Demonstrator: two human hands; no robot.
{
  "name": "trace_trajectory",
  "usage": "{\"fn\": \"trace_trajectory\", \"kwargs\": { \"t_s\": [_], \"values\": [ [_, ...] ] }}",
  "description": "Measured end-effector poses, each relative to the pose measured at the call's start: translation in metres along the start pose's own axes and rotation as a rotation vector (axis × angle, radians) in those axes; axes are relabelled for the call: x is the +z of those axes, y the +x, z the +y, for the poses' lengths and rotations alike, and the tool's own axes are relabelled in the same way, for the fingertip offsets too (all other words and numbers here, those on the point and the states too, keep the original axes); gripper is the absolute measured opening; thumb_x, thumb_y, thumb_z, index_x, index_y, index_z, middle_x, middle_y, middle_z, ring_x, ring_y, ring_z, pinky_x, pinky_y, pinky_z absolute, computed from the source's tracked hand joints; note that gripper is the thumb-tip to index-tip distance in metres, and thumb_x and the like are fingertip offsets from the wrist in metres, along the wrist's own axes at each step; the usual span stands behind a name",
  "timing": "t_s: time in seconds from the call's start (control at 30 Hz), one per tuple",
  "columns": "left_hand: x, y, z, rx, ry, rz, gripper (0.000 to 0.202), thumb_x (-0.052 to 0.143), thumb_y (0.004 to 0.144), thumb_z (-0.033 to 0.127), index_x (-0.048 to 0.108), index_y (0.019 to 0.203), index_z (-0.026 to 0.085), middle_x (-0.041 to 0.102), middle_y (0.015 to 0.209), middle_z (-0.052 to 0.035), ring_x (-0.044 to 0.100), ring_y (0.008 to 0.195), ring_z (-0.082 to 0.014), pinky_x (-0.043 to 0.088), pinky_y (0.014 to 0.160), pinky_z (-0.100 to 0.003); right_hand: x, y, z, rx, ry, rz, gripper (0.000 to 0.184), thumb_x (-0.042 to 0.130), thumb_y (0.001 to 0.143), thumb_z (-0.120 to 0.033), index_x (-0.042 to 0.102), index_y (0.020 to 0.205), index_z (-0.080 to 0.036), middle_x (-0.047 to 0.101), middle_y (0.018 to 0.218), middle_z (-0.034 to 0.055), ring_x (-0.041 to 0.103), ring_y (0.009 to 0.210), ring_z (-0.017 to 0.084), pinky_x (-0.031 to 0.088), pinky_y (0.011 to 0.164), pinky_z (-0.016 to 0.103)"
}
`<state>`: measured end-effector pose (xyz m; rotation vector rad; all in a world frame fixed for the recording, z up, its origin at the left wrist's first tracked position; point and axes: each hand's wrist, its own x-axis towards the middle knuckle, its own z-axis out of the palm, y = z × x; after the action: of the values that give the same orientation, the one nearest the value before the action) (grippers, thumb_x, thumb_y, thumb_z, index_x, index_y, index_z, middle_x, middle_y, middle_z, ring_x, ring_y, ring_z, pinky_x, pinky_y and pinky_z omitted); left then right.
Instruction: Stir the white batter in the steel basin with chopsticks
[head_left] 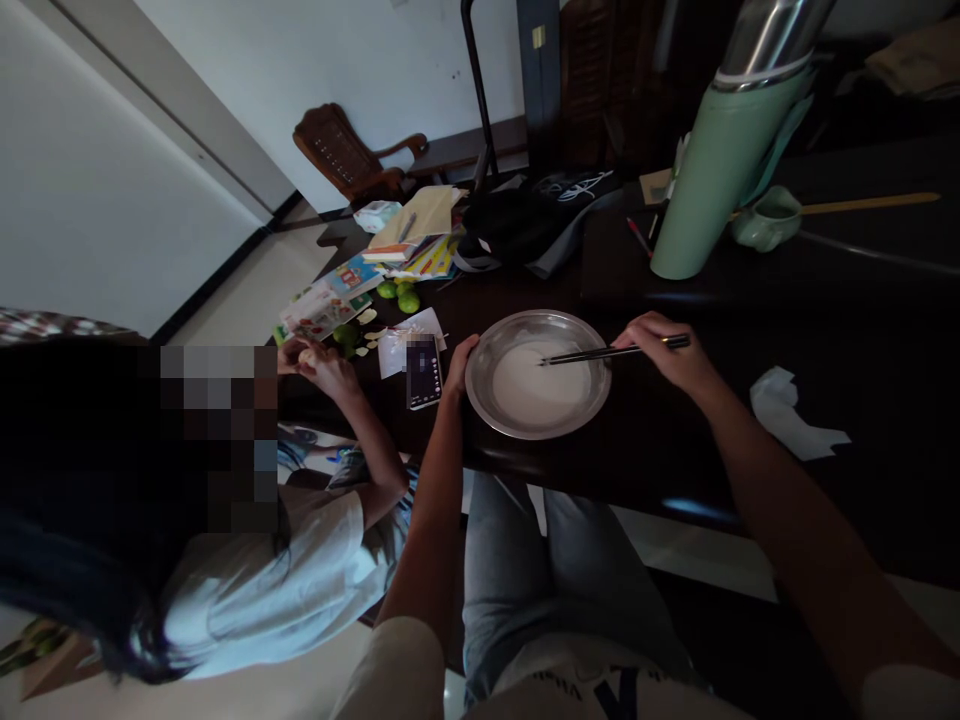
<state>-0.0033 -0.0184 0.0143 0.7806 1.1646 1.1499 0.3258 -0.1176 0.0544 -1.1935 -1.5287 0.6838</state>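
Observation:
A wide steel basin (480, 402) stands on the dark table in front of me, with a whitish, milky-looking content (544, 392) inside. My left hand (459, 368) grips the basin's left rim. In my right hand (671, 350) is a pair of dark chopsticks (592, 353), held near their back ends and pointing left. Their tips reach into the whitish content near the middle of the basin. Left of my left hand lies a phone (425, 375) with its screen lit, partly on a white sheet of paper (391, 350).
Beside me on the left, a person's hands (326, 365) hold a small pale thing. Green fruits (407, 298), peel pieces, books (330, 300) and a black bag (517, 225) lie beyond. A tall green flask (727, 160), a small green cup (766, 220) and crumpled tissue (787, 410) are on the right.

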Motion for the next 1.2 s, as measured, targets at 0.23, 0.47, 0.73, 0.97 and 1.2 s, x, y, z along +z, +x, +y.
{"fn": "trace_trajectory", "kwargs": {
  "t_s": [0.23, 0.47, 0.73, 0.97, 1.2],
  "values": [
    [-0.002, 0.001, 0.002, -0.02, 0.011, -0.025, 0.031, 0.076, 0.077, 0.033, 0.055, 0.061, 0.017, 0.053, 0.054, 0.0052, 0.045, 0.048, -0.0085, 0.038, 0.052, -0.023, 0.008, -0.001, -0.007, -0.015, 0.028, -0.167, 0.037, 0.063, 0.087, -0.062, 0.077, 0.072, -0.031, 0.074, 0.083, 0.0042, 0.068, 0.086, 0.025, 0.054, 0.086, 0.045],
    [0.0, -0.003, 0.008, -0.008, 0.001, -0.027, 0.03, 0.075, 0.078, 0.03, 0.054, 0.061, 0.017, 0.052, 0.055, 0.0058, 0.044, 0.048, -0.0075, 0.038, 0.052, -0.022, -0.001, 0.003, -0.002, -0.012, 0.028, 0.02, 0.047, 0.056, 0.091, -0.063, 0.071, 0.062, -0.029, 0.069, 0.072, 0.0052, 0.065, 0.076, 0.024, 0.052, 0.081, 0.045],
    [0.003, -0.005, 0.009, -0.028, 0.007, -0.029, 0.029, 0.073, 0.08, 0.031, 0.057, 0.061, 0.017, 0.054, 0.055, 0.0043, 0.045, 0.049, -0.0087, 0.037, 0.053, -0.024, 0.0, 0.002, -0.005, -0.03, 0.016, -0.039, 0.039, 0.061, 0.089, -0.06, 0.075, 0.07, -0.03, 0.071, 0.079, 0.0046, 0.067, 0.083, 0.025, 0.054, 0.084, 0.045],
    [0.004, -0.004, 0.01, -0.042, 0.0, -0.011, 0.03, 0.075, 0.078, 0.031, 0.055, 0.059, 0.018, 0.054, 0.054, 0.0046, 0.045, 0.047, -0.0087, 0.037, 0.051, -0.024, 0.003, 0.001, -0.007, -0.012, 0.045, -0.132, 0.038, 0.062, 0.088, -0.061, 0.077, 0.072, -0.03, 0.072, 0.082, 0.0046, 0.067, 0.083, 0.025, 0.055, 0.084, 0.045],
    [0.007, -0.005, 0.01, -0.018, -0.002, -0.023, 0.031, 0.074, 0.08, 0.029, 0.053, 0.06, 0.017, 0.051, 0.054, 0.0058, 0.044, 0.047, -0.0073, 0.036, 0.05, -0.022, -0.005, 0.004, -0.002, -0.01, 0.03, 0.011, 0.042, 0.058, 0.092, -0.056, 0.073, 0.064, -0.029, 0.07, 0.074, 0.0048, 0.067, 0.078, 0.025, 0.053, 0.082, 0.045]
  ]
}}
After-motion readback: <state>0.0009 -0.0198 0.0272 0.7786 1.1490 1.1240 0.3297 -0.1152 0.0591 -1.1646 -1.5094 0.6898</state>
